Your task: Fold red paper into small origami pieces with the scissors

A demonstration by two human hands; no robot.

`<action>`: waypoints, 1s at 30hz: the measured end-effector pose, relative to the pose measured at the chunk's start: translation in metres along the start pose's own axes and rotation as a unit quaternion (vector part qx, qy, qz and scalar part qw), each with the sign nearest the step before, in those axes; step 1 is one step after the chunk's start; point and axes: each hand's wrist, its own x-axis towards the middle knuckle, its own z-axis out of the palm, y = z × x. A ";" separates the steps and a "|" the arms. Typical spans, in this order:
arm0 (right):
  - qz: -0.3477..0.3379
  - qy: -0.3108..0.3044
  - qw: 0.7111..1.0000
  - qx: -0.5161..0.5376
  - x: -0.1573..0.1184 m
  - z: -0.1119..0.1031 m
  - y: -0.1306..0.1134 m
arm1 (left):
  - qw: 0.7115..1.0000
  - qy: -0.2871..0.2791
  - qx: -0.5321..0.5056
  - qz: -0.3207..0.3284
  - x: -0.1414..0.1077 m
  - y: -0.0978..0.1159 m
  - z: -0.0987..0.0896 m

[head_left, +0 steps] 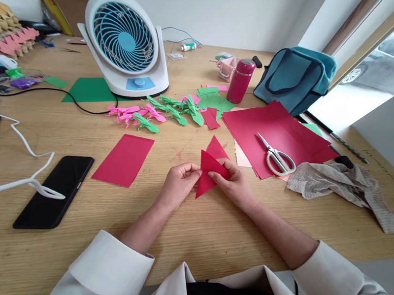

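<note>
Here, far to the left of our hands, a black phone (54,192) is lying under a white cable (45,190). Nearer, a flat red sheet (124,160) is resting ahead of our left forearm. Our left hand (183,182) is pinching the left edge of the folded red paper (209,173) between thumb and fingertips, while our right hand (233,181) is gripping its right side, thumb on top; the paper is pointing up in two peaks between them. Right of our hands, white-handled scissors (276,155) are lying on stacked red sheets (292,132), and a crumpled cloth (331,181) is sitting just beside the stack.
</note>
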 end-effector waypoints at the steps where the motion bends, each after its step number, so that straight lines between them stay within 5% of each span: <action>1: 0.001 -0.001 1.000 0.001 0.000 0.000 0.000 | 1.000 0.001 -0.002 -0.003 0.000 0.001 0.000; 10: -0.091 -0.033 0.995 -0.025 0.002 -0.004 -0.004 | 1.000 0.000 0.006 -0.005 -0.002 0.005 -0.001; 22: -0.130 -0.036 0.988 -0.070 -0.001 -0.003 -0.004 | 0.999 0.006 0.003 -0.037 -0.004 0.009 0.000; 30: -0.156 0.001 0.982 -0.107 0.000 -0.005 -0.004 | 0.992 -0.101 -0.037 -0.066 -0.005 0.008 -0.005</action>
